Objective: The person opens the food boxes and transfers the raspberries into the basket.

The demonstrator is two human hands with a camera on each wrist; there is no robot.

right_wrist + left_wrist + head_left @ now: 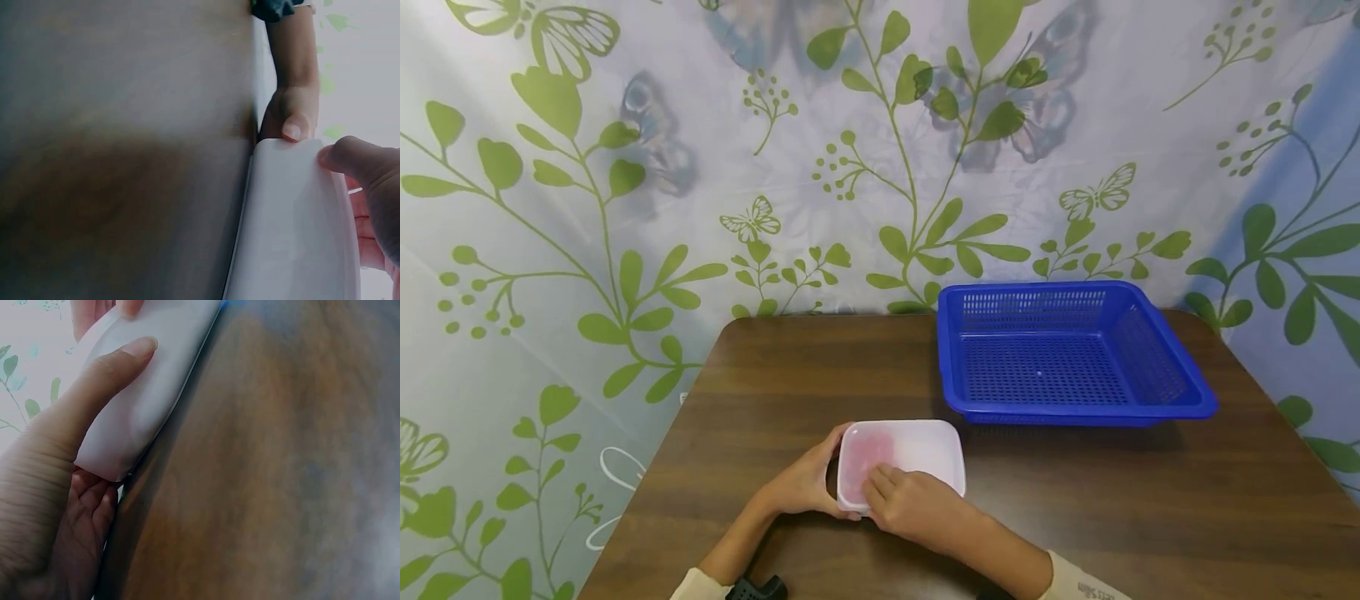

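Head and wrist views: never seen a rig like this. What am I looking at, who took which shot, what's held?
No machine here: a person works with two bare hands. The head picture comes from a camera worn on the head, looking forward and down. The other two come from a camera on each wrist, so they show that hand's work close up and slanted.

On the brown table you see a blue basket at the far right and, nearer the person, a white box, pinkish toward its left end. The left hand grips that end; the right hand has its thumb on the near edge and its fingers over the top.
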